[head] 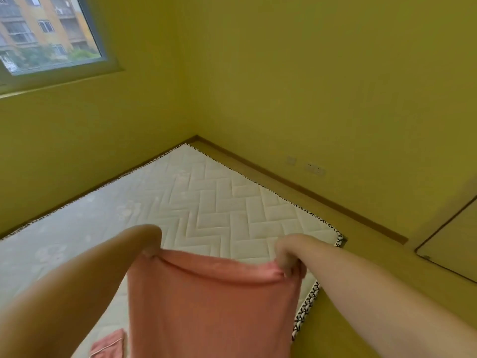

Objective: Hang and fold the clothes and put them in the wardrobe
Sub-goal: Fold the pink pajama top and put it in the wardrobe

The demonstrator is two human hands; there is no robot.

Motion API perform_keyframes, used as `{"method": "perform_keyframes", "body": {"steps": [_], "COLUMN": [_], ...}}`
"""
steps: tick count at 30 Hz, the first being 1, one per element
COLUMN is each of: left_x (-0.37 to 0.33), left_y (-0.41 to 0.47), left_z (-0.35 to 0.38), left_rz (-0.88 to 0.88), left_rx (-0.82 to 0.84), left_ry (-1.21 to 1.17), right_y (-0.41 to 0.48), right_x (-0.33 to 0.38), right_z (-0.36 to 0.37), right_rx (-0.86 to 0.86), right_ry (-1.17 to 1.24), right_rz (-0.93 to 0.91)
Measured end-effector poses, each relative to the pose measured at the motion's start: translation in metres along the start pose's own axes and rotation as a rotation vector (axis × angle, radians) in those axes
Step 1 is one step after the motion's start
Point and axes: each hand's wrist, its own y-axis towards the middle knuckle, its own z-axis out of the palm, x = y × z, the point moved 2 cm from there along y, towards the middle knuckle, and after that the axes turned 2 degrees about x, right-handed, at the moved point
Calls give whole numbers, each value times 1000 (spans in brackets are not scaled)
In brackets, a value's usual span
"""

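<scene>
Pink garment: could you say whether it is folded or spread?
Spread: the garment hangs flat, left hand and right hand gripping its top edge.

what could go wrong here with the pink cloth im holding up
1. The left hand and right hand pinch only the top edge of the cloth; a slip could drop one side.
2. It hangs near the right edge of the mattress, so it might land partly off it.
3. It could also cover the other pink piece.
</scene>
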Motion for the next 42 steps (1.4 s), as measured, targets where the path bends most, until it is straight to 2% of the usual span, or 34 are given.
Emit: {"method": "perform_keyframes", "body": {"steps": [3, 5, 7, 11, 15, 18, 22, 28, 31, 36, 39, 42], "left_x": [8, 24, 43, 84, 104, 107, 93, 38, 6, -47, -71, -84], "left_y": [22, 31, 30, 12, -9, -10, 15, 90, 135, 197, 222, 233], "left_z": [-51, -93, -125, -188, -211, -197, -137, 12, 99, 252, 335, 392], "left_rz": [-148, -218, -276, -319, -291, -221, -137, 25, 51, 98, 106, 54], "left_rx": [-253, -528, -698, -941, -1157, -1248, -1214, -973, -832, -595, -457, -363], "left_ry": [-416, -576, -618, -691, -718, -701, -619, -498, -505, -528, -596, -692], "right_y": [9, -2, -15, -63, -98, -101, -65, 60, 132, 244, 296, 328], "right_x": [-50, -90, -121, -155, -150, -135, -104, -32, 12, 83, 113, 135], "right_z": [-75, -117, -148, -193, -192, -173, -129, -30, 28, 124, 177, 213], "right_rx": [-712, -994, -1185, -1572, -1729, -1717, -1568, -1214, -1010, -724, -635, -638], "right_ry": [311, 596, 757, 850, 843, 817, 758, 581, 559, 381, 246, 132], "right_rz": [-59, -56, -77, -153, -258, -283, -256, -138, -143, -103, -109, -103]}}
